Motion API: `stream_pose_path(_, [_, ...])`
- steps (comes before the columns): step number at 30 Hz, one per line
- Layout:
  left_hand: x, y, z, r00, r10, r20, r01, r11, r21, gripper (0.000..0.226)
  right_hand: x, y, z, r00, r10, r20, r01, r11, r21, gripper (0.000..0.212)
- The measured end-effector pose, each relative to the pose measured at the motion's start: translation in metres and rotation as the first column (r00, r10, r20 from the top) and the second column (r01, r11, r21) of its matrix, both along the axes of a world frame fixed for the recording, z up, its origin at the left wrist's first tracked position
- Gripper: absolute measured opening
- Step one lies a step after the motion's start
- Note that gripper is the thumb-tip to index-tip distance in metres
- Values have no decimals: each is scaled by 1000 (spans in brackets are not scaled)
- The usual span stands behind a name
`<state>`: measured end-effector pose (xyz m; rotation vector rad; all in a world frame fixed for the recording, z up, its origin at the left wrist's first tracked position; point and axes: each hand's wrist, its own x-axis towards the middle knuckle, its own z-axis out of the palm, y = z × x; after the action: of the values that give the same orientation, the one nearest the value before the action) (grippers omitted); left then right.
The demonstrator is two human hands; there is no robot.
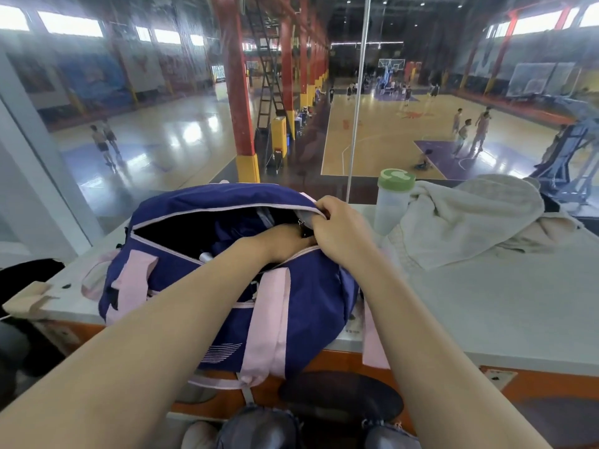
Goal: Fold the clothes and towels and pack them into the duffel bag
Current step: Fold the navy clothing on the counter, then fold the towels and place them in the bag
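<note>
Grey ledge (453, 306) carries one duffel bag (181, 286); right hand (340, 231) pinches its zip edge, left hand (282, 241) reaches inside, grip hidden; beyond the right hand, one bottle (390, 205), one towel (470, 218)

The left hand (282, 241) reached into the open navy-and-pink fabric duffel bag (181, 280), its fingers hidden behind the right hand (340, 231), so its grip could not be told. The bag's dark contents were indistinct. The crumpled cream towel (470, 215) covered whatever lay beneath it.
</note>
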<state>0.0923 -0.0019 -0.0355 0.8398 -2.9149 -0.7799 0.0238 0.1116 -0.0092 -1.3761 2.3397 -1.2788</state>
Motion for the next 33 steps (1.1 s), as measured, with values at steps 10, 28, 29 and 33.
stream_pose_path(10, [-3, -3, -14, 992, -88, 91, 106, 971, -213, 49, -1, -1, -4, 998, -58, -37, 56, 997, -62, 10])
stream_pose_path(28, [79, 83, 18, 880, 83, -467, -216, 947, -238, 29, -13, 60, -46, 968, -182, 176, 209, 966, -154, 20])
stream_pose_path(29, [73, 95, 20, 856, 65, -513, -208, 951, -227, 26, -20, 70, -53, 959, -222, 178, 247, 960, -133, 22])
stream_pose_path(33, [32, 136, 26, 845, -53, -532, -13, 993, -119, 25, -61, 114, -75, 930, -364, -49, 367, 928, 66, 34])
